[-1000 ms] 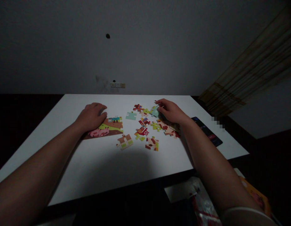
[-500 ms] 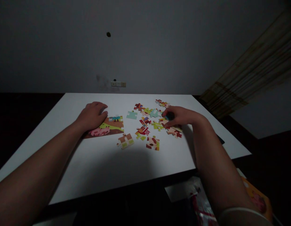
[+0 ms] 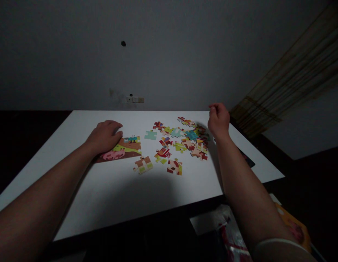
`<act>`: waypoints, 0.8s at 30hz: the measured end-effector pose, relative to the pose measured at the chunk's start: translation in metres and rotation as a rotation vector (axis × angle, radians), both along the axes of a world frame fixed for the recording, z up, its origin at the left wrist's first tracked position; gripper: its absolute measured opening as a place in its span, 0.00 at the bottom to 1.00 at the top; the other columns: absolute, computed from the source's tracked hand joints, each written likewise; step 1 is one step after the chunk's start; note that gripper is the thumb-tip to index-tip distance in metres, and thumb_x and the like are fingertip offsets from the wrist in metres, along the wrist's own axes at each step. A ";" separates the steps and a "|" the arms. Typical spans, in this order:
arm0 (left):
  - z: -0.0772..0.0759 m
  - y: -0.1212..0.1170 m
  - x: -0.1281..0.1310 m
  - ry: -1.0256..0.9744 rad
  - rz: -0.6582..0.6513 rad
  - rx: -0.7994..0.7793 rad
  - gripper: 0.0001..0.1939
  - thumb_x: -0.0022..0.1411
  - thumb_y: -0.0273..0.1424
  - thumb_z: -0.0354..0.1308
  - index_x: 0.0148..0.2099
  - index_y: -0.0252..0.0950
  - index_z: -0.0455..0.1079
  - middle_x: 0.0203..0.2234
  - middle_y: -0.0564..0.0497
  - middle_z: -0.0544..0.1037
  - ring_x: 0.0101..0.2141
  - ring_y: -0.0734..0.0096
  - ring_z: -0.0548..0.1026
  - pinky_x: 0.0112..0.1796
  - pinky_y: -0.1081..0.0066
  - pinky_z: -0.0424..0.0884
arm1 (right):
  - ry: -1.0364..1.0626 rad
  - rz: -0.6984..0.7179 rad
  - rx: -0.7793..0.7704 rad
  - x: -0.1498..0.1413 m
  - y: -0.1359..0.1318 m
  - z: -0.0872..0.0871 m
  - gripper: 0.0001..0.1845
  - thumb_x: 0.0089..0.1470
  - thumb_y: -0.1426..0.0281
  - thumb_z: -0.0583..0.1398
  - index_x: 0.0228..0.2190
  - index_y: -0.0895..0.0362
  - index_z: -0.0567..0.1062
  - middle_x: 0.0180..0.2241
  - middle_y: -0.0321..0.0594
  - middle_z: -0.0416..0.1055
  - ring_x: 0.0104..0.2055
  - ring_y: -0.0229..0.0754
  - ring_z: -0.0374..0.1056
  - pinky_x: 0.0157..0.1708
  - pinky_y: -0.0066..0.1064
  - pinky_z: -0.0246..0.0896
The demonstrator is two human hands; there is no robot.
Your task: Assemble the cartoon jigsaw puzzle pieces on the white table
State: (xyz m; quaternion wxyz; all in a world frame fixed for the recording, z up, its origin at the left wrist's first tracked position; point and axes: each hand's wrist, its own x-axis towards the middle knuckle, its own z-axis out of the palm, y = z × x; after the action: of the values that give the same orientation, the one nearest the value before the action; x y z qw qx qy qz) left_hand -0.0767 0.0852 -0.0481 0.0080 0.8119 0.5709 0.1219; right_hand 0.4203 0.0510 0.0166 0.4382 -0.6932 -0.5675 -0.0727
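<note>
My left hand (image 3: pixel 105 136) rests flat on the edge of a partly joined jigsaw puzzle section (image 3: pixel 125 150), which shows a pink pig on green and brown ground. Its fingers cover the section's upper left part. Several loose, colourful puzzle pieces (image 3: pixel 180 143) lie scattered to the right, some overlapping in a cluster. My right hand (image 3: pixel 218 120) is raised with curled fingers beyond that cluster, near the table's far right edge. It touches no piece, and nothing shows in its grip.
The pieces lie on a white table (image 3: pixel 117 196). A dark tablet or phone (image 3: pixel 247 159) is partly visible at the right edge. A curtain (image 3: pixel 283 83) hangs at right, with a wall socket plate (image 3: pixel 135 99) behind. A plastic bag (image 3: pixel 231 233) and orange item (image 3: pixel 293 227) lie below.
My right hand has lifted off the pieces and moved up and right, uncovering more pieces in the right cluster. My left hand stays on the joined section.
</note>
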 end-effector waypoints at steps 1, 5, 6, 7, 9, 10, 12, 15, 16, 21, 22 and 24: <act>0.000 0.000 0.000 0.003 -0.006 0.000 0.31 0.72 0.49 0.47 0.65 0.38 0.77 0.65 0.38 0.79 0.66 0.40 0.73 0.68 0.44 0.69 | -0.025 0.009 -0.059 -0.001 -0.001 -0.001 0.19 0.72 0.66 0.51 0.52 0.54 0.79 0.48 0.51 0.81 0.52 0.55 0.76 0.54 0.45 0.70; 0.000 0.001 -0.001 0.009 -0.017 -0.001 0.32 0.73 0.49 0.46 0.66 0.37 0.76 0.65 0.37 0.78 0.65 0.39 0.74 0.68 0.43 0.69 | -0.200 0.069 -0.395 -0.004 -0.004 -0.002 0.19 0.69 0.68 0.56 0.53 0.59 0.83 0.57 0.61 0.80 0.57 0.61 0.75 0.55 0.47 0.68; 0.000 0.001 -0.001 0.008 -0.017 -0.002 0.32 0.73 0.49 0.46 0.66 0.37 0.76 0.65 0.36 0.78 0.65 0.39 0.74 0.68 0.43 0.69 | -0.237 0.076 -0.489 -0.005 -0.005 -0.001 0.19 0.68 0.67 0.57 0.53 0.59 0.83 0.58 0.63 0.81 0.57 0.62 0.75 0.54 0.47 0.67; 0.000 0.001 -0.001 0.008 -0.017 -0.004 0.33 0.73 0.49 0.46 0.66 0.37 0.76 0.65 0.37 0.78 0.65 0.39 0.74 0.68 0.43 0.69 | -0.260 0.084 -0.573 -0.006 -0.005 -0.001 0.19 0.69 0.66 0.58 0.52 0.59 0.84 0.57 0.63 0.81 0.56 0.62 0.76 0.52 0.46 0.67; -0.001 0.001 -0.001 0.008 -0.011 -0.006 0.32 0.73 0.49 0.46 0.66 0.38 0.76 0.65 0.37 0.78 0.66 0.40 0.74 0.68 0.44 0.69 | -0.270 0.101 -0.681 -0.009 -0.006 0.000 0.19 0.70 0.65 0.58 0.51 0.58 0.85 0.55 0.60 0.83 0.54 0.60 0.77 0.48 0.44 0.66; -0.002 0.002 -0.001 0.006 -0.007 -0.006 0.32 0.73 0.49 0.47 0.66 0.38 0.77 0.65 0.38 0.78 0.66 0.39 0.74 0.68 0.44 0.69 | -0.267 0.108 -0.699 -0.011 -0.006 0.001 0.19 0.70 0.64 0.58 0.50 0.58 0.85 0.54 0.59 0.84 0.53 0.59 0.77 0.46 0.43 0.65; -0.002 0.002 -0.001 0.000 0.000 -0.005 0.32 0.72 0.49 0.48 0.66 0.38 0.77 0.65 0.38 0.78 0.66 0.39 0.74 0.68 0.44 0.69 | -0.262 0.107 -0.684 -0.013 -0.005 0.001 0.20 0.71 0.64 0.57 0.51 0.58 0.86 0.54 0.57 0.84 0.53 0.58 0.78 0.45 0.41 0.65; -0.002 0.001 0.000 -0.003 0.008 -0.004 0.32 0.72 0.49 0.48 0.66 0.38 0.77 0.65 0.38 0.78 0.66 0.41 0.73 0.69 0.46 0.68 | -0.275 0.079 -0.643 -0.017 -0.003 -0.002 0.22 0.73 0.62 0.56 0.56 0.58 0.84 0.57 0.58 0.83 0.55 0.60 0.77 0.48 0.43 0.66; -0.002 0.000 0.000 0.003 0.009 -0.004 0.32 0.73 0.49 0.48 0.67 0.38 0.77 0.66 0.39 0.78 0.67 0.42 0.73 0.69 0.47 0.68 | -0.289 0.070 -0.640 -0.018 -0.002 -0.004 0.24 0.73 0.61 0.56 0.59 0.58 0.82 0.59 0.59 0.82 0.58 0.61 0.76 0.51 0.44 0.67; 0.000 -0.002 0.003 0.032 0.008 -0.002 0.31 0.74 0.47 0.47 0.67 0.38 0.76 0.66 0.39 0.78 0.67 0.43 0.73 0.69 0.48 0.68 | -0.414 0.164 -0.735 -0.022 0.001 -0.015 0.32 0.77 0.57 0.55 0.72 0.59 0.72 0.70 0.58 0.73 0.70 0.64 0.67 0.68 0.47 0.60; 0.001 -0.002 0.003 0.035 0.011 0.001 0.31 0.74 0.47 0.47 0.67 0.37 0.76 0.66 0.38 0.78 0.67 0.42 0.73 0.68 0.47 0.69 | -0.433 0.201 -0.753 -0.022 0.002 -0.016 0.32 0.77 0.57 0.54 0.72 0.58 0.72 0.71 0.57 0.73 0.70 0.63 0.67 0.70 0.47 0.58; 0.002 -0.003 0.004 0.036 0.013 0.007 0.31 0.74 0.46 0.48 0.67 0.37 0.77 0.66 0.38 0.78 0.67 0.41 0.73 0.68 0.47 0.69 | -0.449 0.215 -0.763 -0.022 0.003 -0.017 0.30 0.77 0.58 0.54 0.71 0.57 0.74 0.70 0.55 0.74 0.69 0.63 0.67 0.70 0.47 0.57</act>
State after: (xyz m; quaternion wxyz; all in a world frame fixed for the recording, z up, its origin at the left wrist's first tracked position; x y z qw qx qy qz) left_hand -0.0732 0.0822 -0.0466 -0.0061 0.8102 0.5758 0.1094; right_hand 0.3988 0.0543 0.0000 0.0226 -0.7093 -0.7035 0.0388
